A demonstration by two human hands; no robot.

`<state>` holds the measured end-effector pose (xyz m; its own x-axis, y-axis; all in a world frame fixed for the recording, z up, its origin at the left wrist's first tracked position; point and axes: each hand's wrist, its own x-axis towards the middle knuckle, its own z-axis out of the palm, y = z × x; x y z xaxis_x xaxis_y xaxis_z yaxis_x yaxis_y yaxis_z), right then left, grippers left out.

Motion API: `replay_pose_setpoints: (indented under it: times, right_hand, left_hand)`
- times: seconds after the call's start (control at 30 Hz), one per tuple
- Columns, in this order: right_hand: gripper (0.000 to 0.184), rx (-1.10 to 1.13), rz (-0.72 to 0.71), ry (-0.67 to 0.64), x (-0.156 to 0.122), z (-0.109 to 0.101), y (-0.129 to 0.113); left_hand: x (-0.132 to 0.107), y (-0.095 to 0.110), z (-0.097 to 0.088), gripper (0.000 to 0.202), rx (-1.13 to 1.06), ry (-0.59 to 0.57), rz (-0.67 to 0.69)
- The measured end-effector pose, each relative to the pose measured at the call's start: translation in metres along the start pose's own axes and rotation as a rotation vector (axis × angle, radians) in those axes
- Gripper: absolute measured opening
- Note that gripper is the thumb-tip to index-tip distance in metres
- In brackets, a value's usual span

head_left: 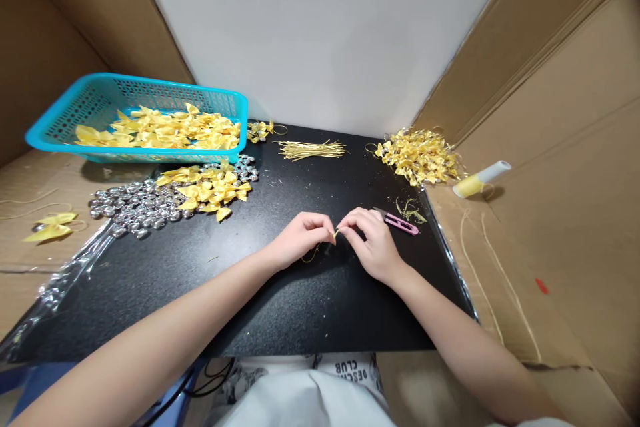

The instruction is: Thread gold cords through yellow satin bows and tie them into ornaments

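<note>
Near the middle of the black tabletop, my left hand and my right hand meet fingertip to fingertip. Both pinch a thin gold cord, and a loop of it hangs below the left fingers. Whatever else sits inside the pinch is too small to make out. Just right of my right hand lie pink thread snips, with a little heap of gold cord scraps beside them. Beyond both hands rests a bundle of cut gold cords.
A blue basket of yellow ribbon bows stands at the back left. Before it lie silver bells and loose yellow bows. Bows with cord loops are heaped at the back right, near a thread spool. Cardboard walls flank the table.
</note>
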<state>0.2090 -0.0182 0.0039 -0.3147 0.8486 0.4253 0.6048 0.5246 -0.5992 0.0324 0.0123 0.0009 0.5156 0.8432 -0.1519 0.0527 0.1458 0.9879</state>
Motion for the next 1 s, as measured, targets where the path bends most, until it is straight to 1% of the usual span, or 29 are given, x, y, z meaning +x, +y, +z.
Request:
replay_pose_setpoints:
  times: [0.17,0.33,0.6,0.8,1.0]
  right_hand:
    - [0.015,0.054,0.033,-0.022,0.0005,-0.0002,-0.0006]
    - [0.014,0.083,0.035,-0.019,0.0011,-0.0009,-0.0018]
    - [0.013,0.153,0.065,-0.008,0.0008,-0.0005,-0.001]
    - [0.014,0.231,0.063,-0.006,0.001,-0.0009,-0.0024]
    - [0.014,0.253,0.062,-0.025,0.0007,-0.0018,-0.0023]
  left_hand:
    - [0.0006,-0.0036,-0.0028,0.011,-0.012,-0.024,-0.003]
    - [0.0,-0.0062,-0.0052,0.012,-0.017,-0.032,-0.01]
    - [0.0008,-0.0053,-0.0046,0.011,-0.105,-0.038,-0.036]
    - [-0.0003,-0.0048,-0.0046,0.01,-0.121,-0.113,-0.073]
    - [-0.0011,-0.0022,-0.0048,0.009,-0.112,-0.147,-0.074]
